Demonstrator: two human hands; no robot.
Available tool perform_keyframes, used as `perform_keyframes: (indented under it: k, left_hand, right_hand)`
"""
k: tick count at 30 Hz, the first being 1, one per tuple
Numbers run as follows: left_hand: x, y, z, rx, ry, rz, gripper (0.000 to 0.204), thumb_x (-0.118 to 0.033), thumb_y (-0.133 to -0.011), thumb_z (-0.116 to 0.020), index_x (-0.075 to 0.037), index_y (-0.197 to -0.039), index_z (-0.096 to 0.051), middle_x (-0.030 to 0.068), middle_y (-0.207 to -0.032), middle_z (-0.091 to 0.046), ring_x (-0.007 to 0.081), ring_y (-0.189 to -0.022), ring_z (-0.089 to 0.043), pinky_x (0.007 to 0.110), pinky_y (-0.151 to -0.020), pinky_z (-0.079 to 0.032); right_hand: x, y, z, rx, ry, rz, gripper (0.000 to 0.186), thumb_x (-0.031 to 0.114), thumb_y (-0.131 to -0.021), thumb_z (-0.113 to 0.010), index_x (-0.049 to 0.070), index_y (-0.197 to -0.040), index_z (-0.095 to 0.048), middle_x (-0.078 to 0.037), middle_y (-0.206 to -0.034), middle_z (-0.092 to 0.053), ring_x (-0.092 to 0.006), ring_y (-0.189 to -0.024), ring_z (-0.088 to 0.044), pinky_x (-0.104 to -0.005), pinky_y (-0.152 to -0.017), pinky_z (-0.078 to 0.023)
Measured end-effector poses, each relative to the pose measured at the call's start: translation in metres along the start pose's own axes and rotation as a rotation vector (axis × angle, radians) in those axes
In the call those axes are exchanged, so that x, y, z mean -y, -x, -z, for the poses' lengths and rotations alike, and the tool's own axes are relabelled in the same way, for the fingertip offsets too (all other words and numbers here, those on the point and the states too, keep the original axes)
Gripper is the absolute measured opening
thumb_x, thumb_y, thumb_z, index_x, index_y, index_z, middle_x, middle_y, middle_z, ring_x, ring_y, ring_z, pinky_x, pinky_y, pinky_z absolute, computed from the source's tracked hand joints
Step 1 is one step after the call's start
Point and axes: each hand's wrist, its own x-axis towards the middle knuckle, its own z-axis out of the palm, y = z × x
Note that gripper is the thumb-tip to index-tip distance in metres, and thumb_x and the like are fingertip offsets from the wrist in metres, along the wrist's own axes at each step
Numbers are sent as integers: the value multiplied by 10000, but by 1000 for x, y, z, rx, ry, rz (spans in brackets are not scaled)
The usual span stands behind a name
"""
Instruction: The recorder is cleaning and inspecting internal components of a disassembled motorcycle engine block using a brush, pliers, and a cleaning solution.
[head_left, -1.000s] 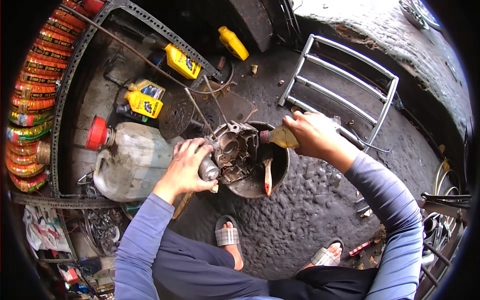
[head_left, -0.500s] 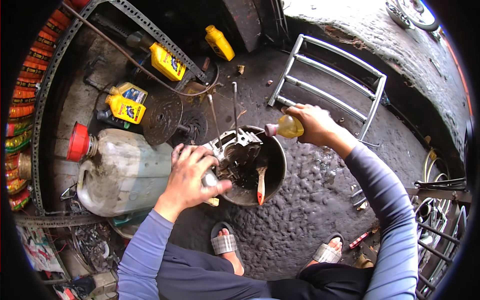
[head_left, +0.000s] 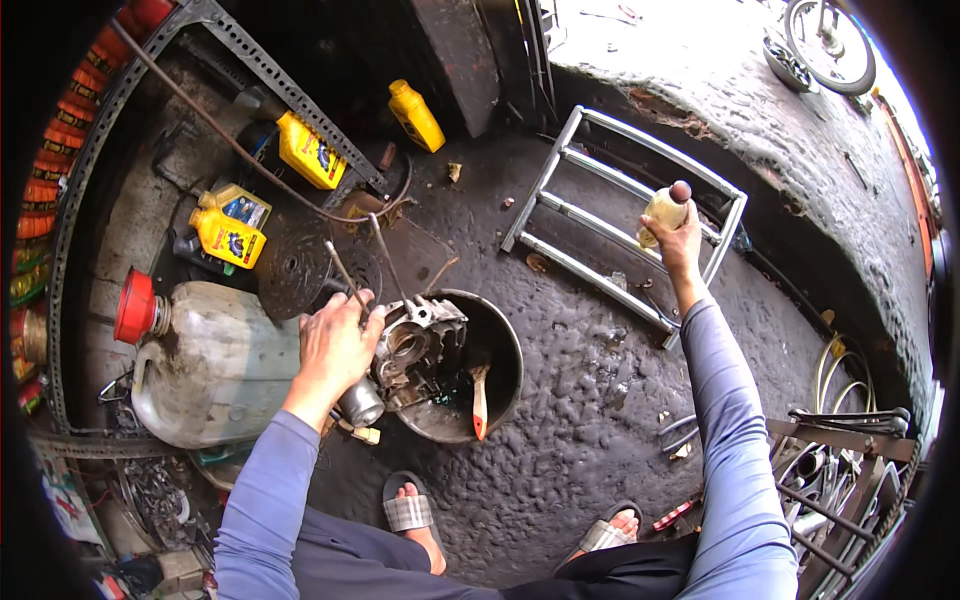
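Note:
My left hand grips a grey metal engine casing, holding it tilted over the rim of a round dark basin on the oily floor. A brush with an orange handle leans inside the basin. My right hand is stretched out to the far right, holding a small squeeze bottle of yellowish liquid with a dark cap over a grey metal rack. The hand and bottle are well clear of the basin.
A big cloudy plastic jug with a red cap stands left of the basin. Several yellow oil bottles sit behind it, with a round metal disc near them. Metal parts are piled at the right. My sandalled feet are below.
My right hand has carried the squeeze bottle away from the engine casing, up and to the right over the metal rack. My left hand has kept hold of the casing at the basin.

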Motion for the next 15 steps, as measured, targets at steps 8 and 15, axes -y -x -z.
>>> perform_keyframes:
  k: [8, 15]
  left_hand:
    - [6, -35, -22, 288, 1248, 141, 639, 135, -715, -399, 32, -1309, -611, 137, -1212, -695, 248, -1166, -664, 351, -1052, -492]
    - [-8, -32, -22, 176, 1612, 195, 393, -421, -1000, -645, -31, -1043, -664, 68, -921, -673, 224, -945, -702, 368, -919, -548]
  right_hand:
    - [-39, -6, 20, -35, 330, -77, 756, 359, -658, -955, 12, -1239, -616, -177, -1212, -671, -304, -1121, -666, -405, -973, -520]
    - [74, 169, -20, 467, 194, 404, 346, 112, -735, -823, 31, -1008, -628, -151, -1002, -590, -337, -910, -585, -429, -813, -492]
